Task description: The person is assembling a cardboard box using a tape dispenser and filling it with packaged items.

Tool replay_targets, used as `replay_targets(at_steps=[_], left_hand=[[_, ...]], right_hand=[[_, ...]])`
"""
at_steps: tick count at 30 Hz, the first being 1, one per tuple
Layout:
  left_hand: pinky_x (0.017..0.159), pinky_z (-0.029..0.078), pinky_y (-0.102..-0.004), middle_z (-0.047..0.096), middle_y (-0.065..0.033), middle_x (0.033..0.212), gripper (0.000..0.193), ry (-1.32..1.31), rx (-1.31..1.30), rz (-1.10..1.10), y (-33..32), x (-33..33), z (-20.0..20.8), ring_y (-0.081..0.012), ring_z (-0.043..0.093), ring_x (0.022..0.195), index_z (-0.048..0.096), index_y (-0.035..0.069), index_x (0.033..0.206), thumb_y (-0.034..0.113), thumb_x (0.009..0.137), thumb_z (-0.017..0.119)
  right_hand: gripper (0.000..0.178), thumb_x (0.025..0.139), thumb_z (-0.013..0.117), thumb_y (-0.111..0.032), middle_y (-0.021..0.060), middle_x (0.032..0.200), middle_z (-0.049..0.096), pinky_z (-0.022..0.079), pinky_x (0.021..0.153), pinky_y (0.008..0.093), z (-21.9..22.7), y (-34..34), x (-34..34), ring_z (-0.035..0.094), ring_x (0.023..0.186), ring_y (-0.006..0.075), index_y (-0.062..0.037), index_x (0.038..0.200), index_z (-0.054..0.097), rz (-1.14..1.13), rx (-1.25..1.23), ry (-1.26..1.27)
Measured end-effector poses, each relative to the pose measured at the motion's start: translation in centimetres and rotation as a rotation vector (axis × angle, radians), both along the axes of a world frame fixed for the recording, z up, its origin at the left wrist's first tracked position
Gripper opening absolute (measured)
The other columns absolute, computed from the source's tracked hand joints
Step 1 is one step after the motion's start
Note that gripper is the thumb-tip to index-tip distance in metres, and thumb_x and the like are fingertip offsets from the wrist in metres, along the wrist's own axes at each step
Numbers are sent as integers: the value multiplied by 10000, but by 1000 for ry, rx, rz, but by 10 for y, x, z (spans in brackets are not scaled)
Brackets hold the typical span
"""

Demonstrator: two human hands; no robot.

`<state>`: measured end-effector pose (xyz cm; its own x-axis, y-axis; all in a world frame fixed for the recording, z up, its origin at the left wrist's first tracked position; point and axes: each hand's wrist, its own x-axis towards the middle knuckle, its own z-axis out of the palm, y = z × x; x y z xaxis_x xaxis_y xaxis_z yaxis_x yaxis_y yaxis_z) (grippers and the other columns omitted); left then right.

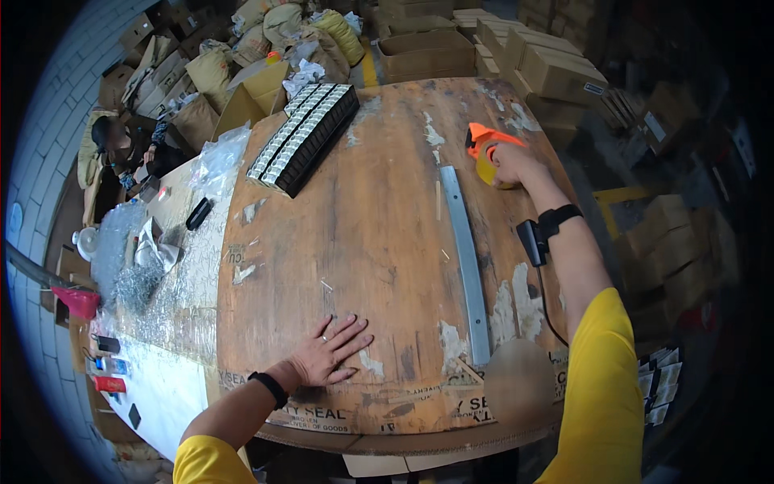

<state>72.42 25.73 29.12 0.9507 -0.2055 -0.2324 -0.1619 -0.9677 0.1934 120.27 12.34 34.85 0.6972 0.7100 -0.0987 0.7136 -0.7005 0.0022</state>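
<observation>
My left hand [332, 350] lies flat on the near part of the wooden table [347, 242], fingers spread and nothing under them that I can see. Over at the far right of the tabletop, my right hand [516, 164] is closed around an orange tape dispenser [493, 134]. A yellowish roll of tape [485, 164] shows beside my fingers, which are partly hidden. Between my two hands, a long grey metal strip [465, 262] runs lengthwise along the table. At the far left of the wood stands a black tray of small pale boxed pieces [310, 133].
Bubble wrap [117, 238] and a black oblong object [198, 214] lie on the pale surface to the left. Another person [133, 153] sits beyond it. Cartons [556, 68] are stacked at the far right, and sacks [278, 32] are piled at the back.
</observation>
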Motion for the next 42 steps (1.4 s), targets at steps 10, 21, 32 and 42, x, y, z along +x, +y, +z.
replay_targets(at_steps=[10,21,32,42], left_hand=[[1081,181,-567,152,-88,1517,633,-15,34,24,1,4,16,-293,161,1393,230,202,1448,361,888,476],[949,420,-362,523,-166,1255,642,-221,-1197,305,-263,-113,153,-257,510,1159,391,-12,1342,311,849,647],[650,454,-211,566,-30,882,344,-429,-1640,1137,-449,-266,-67,-82,543,757,507,6,1038,176,804,693],[507,442,-191,587,-4,817,292,-378,-1537,1127,-444,-275,-97,-50,532,629,555,17,1061,194,842,630]], right_hand=[[311,789,669,-263,4,665,586,403,444,196,160,-176,-187,507,520,39,2,953,656,218,669,231],[379,721,731,-267,95,828,558,438,514,280,93,-378,-435,572,634,210,19,946,622,542,785,23],[277,755,663,-229,126,965,514,522,613,379,-119,-417,-642,610,761,273,-11,892,560,496,574,346],[274,731,719,-112,133,908,607,488,700,320,-109,-471,-591,611,843,248,-18,953,588,128,834,320]])
